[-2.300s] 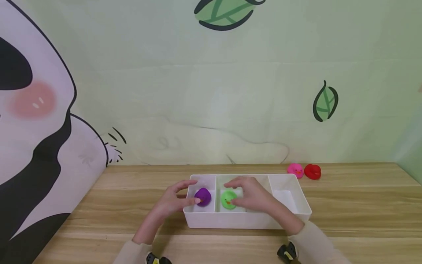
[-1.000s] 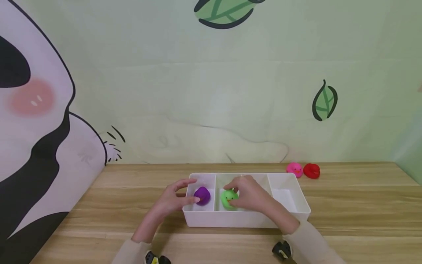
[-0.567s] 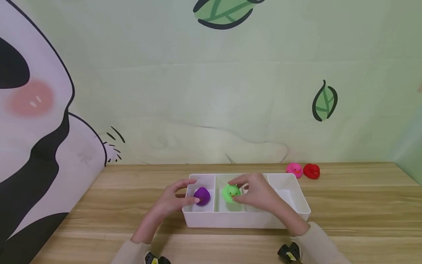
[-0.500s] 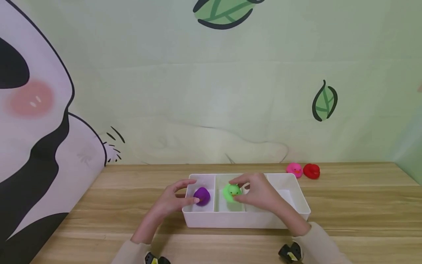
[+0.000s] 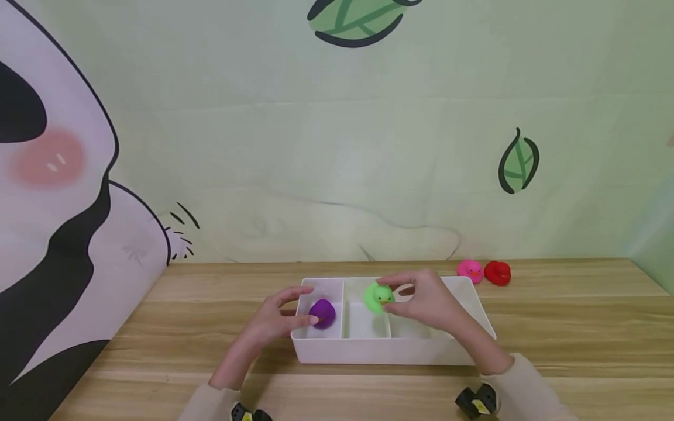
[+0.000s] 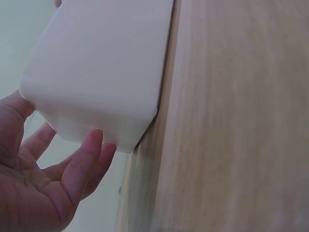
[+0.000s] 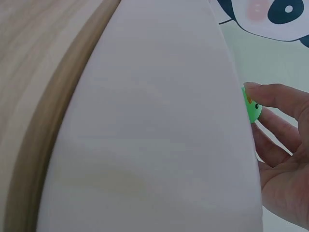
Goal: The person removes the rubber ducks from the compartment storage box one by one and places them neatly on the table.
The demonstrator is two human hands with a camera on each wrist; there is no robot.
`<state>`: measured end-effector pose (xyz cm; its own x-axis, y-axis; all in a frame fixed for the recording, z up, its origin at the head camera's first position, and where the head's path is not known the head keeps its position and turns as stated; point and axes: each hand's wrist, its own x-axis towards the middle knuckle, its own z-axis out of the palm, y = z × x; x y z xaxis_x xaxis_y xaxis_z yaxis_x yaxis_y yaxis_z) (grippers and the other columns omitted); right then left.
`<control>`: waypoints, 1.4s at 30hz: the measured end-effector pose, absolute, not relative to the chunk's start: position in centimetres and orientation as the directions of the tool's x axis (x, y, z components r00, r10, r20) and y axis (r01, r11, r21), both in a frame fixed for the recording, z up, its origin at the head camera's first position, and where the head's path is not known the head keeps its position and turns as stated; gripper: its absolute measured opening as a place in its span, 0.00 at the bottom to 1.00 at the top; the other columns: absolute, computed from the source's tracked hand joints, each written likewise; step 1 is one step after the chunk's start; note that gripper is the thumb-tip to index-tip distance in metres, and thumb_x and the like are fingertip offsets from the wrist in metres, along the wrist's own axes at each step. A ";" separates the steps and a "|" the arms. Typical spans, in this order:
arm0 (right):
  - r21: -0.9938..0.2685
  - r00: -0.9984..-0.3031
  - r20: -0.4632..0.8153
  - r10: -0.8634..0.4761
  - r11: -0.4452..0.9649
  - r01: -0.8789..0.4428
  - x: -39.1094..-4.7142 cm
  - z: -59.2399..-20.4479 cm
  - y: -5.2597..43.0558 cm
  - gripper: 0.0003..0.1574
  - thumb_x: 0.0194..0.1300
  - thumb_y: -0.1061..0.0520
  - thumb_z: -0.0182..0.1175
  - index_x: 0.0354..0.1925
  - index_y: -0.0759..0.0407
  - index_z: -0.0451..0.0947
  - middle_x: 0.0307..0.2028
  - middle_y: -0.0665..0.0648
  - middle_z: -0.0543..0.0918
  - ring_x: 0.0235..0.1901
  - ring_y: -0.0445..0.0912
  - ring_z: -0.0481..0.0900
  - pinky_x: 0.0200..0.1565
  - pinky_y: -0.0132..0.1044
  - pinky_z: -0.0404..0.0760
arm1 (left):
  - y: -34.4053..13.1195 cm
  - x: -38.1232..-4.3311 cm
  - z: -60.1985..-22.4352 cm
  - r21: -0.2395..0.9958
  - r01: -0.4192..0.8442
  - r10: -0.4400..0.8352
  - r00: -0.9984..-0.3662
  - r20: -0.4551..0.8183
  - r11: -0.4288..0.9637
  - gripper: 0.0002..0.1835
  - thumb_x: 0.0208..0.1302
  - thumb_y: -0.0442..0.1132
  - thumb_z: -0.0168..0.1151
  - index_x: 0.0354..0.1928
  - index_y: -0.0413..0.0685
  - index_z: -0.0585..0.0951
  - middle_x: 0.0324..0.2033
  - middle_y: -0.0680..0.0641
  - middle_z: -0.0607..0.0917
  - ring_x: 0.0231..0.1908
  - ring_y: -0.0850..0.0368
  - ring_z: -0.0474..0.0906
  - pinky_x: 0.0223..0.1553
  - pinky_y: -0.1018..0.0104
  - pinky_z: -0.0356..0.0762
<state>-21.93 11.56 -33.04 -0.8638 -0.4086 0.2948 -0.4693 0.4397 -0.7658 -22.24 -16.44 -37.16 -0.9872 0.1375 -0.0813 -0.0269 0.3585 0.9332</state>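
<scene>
A white divided box (image 5: 363,352) stands on the wooden table. My left hand (image 5: 274,318) holds its left end, thumb over the rim near a purple rubber duck (image 5: 323,311) in the left compartment. The left wrist view shows several fingers (image 6: 86,159) against the outside of the box's end wall. With thumb and fingertips, my right hand (image 5: 430,301) pinches a green rubber duck (image 5: 375,297) above the middle compartment, beside its right divider. In the right wrist view the box wall (image 7: 149,121) hides part of the green duck (image 7: 253,108).
Behind the box's right end, a pink rubber duck (image 5: 468,270) and a red rubber duck (image 5: 497,273) sit side by side near the table's back edge. A printed backdrop (image 5: 337,146) rises behind the wooden table (image 5: 568,327).
My right hand has closed on the green duck and lifted it from the middle compartment's floor, moving up and to the right. The left hand and purple duck have stayed put.
</scene>
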 end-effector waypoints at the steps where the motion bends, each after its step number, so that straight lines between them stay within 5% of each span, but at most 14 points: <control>1: -0.767 -0.867 0.290 -0.406 0.443 -0.464 -21.9 -33.0 11.7 0.21 0.47 0.64 0.69 0.43 0.67 0.80 0.40 0.60 0.83 0.38 0.50 0.79 0.40 0.40 0.81 | -16.4 -22.2 -37.2 0.933 -0.026 0.137 -0.987 -0.080 0.359 0.30 0.47 0.40 0.71 0.56 0.53 0.75 0.63 0.39 0.64 0.56 0.30 0.65 0.42 0.47 0.77; 25: -0.734 -0.916 0.290 -0.278 0.549 -0.400 -21.9 -31.6 18.2 0.22 0.46 0.65 0.69 0.44 0.67 0.80 0.41 0.62 0.83 0.39 0.52 0.78 0.39 0.35 0.81 | -16.5 -22.2 -37.4 0.934 -0.017 0.144 -0.987 -0.073 0.357 0.31 0.46 0.41 0.72 0.56 0.55 0.75 0.62 0.41 0.67 0.54 0.35 0.69 0.43 0.50 0.78; 42: -0.717 -0.938 0.285 -0.199 0.605 -0.346 -22.8 -31.2 23.1 0.26 0.50 0.61 0.68 0.49 0.69 0.76 0.42 0.66 0.81 0.32 0.38 0.77 0.34 0.27 0.79 | -16.5 -22.2 -37.2 0.929 -0.016 0.144 -0.987 -0.075 0.370 0.31 0.47 0.41 0.71 0.56 0.54 0.75 0.62 0.39 0.66 0.56 0.31 0.66 0.42 0.47 0.77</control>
<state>-22.82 23.11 -31.24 -0.9378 -0.1987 0.2848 -0.3460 0.6048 -0.7173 -22.20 -16.50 -37.21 -0.9867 0.1442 -0.0747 -0.0162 0.3699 0.9289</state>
